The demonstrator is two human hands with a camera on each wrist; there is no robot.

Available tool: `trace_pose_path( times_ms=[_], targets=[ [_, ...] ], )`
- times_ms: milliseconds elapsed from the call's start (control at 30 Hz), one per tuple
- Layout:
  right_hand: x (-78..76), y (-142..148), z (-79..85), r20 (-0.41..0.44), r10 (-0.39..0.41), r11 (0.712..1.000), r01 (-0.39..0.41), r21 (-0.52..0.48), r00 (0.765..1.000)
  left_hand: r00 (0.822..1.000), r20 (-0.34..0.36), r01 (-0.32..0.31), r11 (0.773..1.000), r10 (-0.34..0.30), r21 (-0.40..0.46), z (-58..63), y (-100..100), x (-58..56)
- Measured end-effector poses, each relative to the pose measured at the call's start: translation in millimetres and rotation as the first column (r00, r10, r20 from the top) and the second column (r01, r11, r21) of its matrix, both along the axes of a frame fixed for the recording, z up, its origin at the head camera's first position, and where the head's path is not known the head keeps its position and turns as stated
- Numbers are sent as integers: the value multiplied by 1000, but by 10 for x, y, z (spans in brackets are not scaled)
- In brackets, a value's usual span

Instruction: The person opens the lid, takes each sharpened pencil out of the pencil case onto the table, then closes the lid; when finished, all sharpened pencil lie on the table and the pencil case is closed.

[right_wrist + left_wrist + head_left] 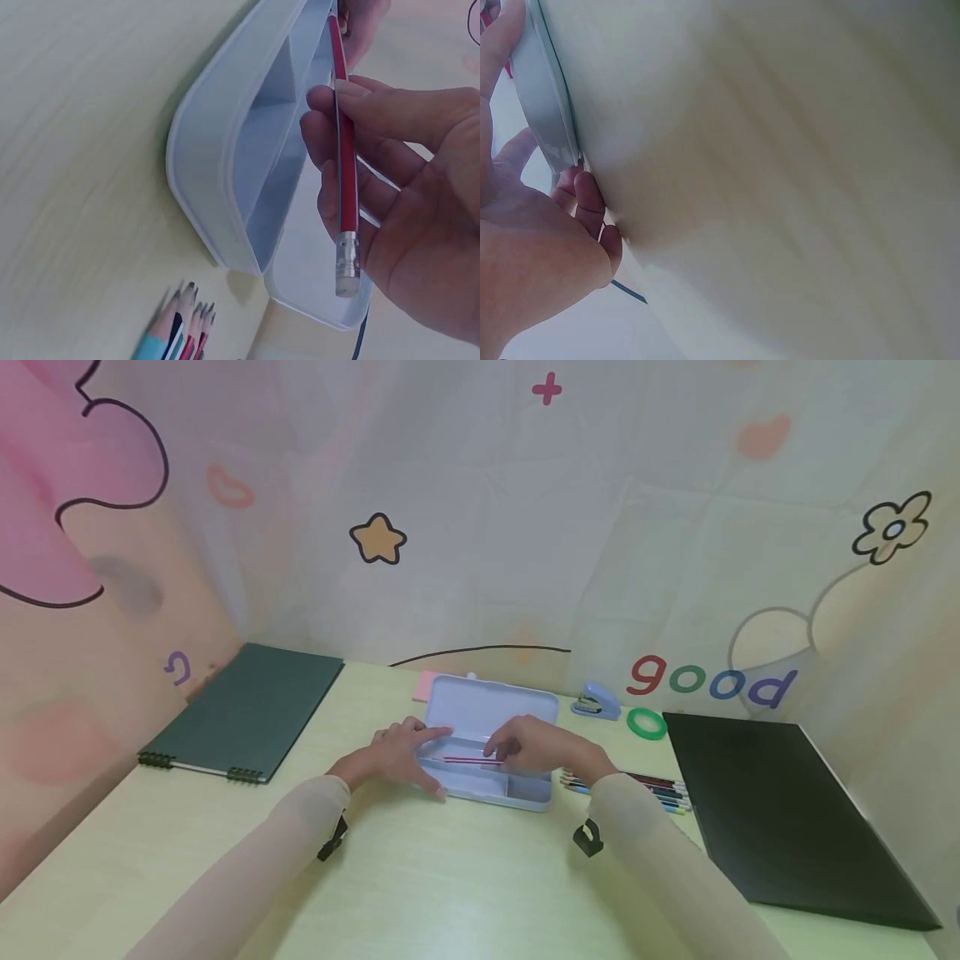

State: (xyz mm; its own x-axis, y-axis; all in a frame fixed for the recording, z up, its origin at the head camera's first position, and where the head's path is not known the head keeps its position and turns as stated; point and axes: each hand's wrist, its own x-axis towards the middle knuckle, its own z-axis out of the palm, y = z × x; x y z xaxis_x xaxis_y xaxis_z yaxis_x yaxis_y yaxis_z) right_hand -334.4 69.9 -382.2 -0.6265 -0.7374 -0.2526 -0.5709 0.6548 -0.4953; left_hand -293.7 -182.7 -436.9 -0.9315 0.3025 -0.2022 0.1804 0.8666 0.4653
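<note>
A pale blue-white pencil case (491, 703) lies on the table with its lid raised at the back and divided compartments in front. At its left end, my left hand (397, 753) grips the case, thumb by the front edge and index finger reaching over the inside. In the left wrist view, several fingers curl by the corner of the case (544, 82). My right hand (538, 745) pinches a red pencil (347, 172) between thumb and fingers above the compartments. The pencil's eraser end points right, and its other end is near my left hand.
Several pencils (662, 789) lie right of the case, partly behind my right forearm. Farther back are a blue stapler (597, 702) and a green tape roll (647, 724). A black folder (787, 810) lies at right, a dark green spiral notebook (247, 710) at left.
</note>
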Motion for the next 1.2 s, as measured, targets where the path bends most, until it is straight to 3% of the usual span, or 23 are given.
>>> trace_pose_path(
  times_ms=[333, 567, 933, 1200],
  targets=[
    [50, 83, 55, 69, -31, 996, 25, 85, 997, 1000, 2, -1, 1000, 1, 3, -11, -1, -5],
    [10, 289, 31, 32, 28, 997, -30, 66, 999, 1000, -2, -1, 1000, 1, 4, -6, 0, -1],
    [51, 685, -2, 30, -26, 998, 24, 51, 999, 1000, 5, 6, 1000, -6, 24, -1, -14, 8],
    [72, 1024, -59, 7, -19, 999, 19, 30, 1000, 1000, 11, 18, 999, -18, 31, -3, -31, -12]
  ],
)
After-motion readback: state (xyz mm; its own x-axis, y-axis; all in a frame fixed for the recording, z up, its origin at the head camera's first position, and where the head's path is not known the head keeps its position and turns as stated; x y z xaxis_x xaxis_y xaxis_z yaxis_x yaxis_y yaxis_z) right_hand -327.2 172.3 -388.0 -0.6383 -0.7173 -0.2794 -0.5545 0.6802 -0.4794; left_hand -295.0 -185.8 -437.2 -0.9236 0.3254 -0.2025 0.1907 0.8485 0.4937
